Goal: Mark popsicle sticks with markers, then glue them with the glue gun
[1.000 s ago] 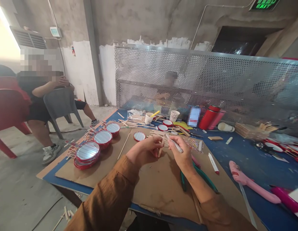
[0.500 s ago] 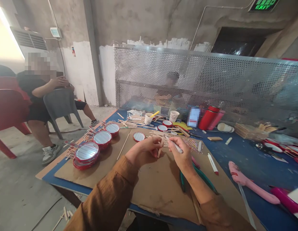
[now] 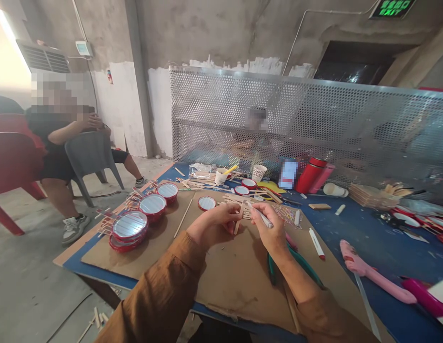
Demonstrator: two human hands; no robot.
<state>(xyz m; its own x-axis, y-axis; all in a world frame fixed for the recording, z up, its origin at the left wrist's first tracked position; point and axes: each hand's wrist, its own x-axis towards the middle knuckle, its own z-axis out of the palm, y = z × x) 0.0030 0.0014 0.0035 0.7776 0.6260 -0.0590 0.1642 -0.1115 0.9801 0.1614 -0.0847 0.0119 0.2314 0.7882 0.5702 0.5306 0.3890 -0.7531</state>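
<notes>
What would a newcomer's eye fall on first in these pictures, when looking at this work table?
Probably the shiny red-rimmed round discs, lined up on a cardboard sheet at the table's left. Next come the bare hands at the centre: the left hand holds wooden craft sticks, and the right hand a white marker. Behind the table stands a perforated metal screen.

The head-worn camera looks forward and down, close above the left hand [image 3: 213, 225] and right hand [image 3: 270, 227].
</notes>
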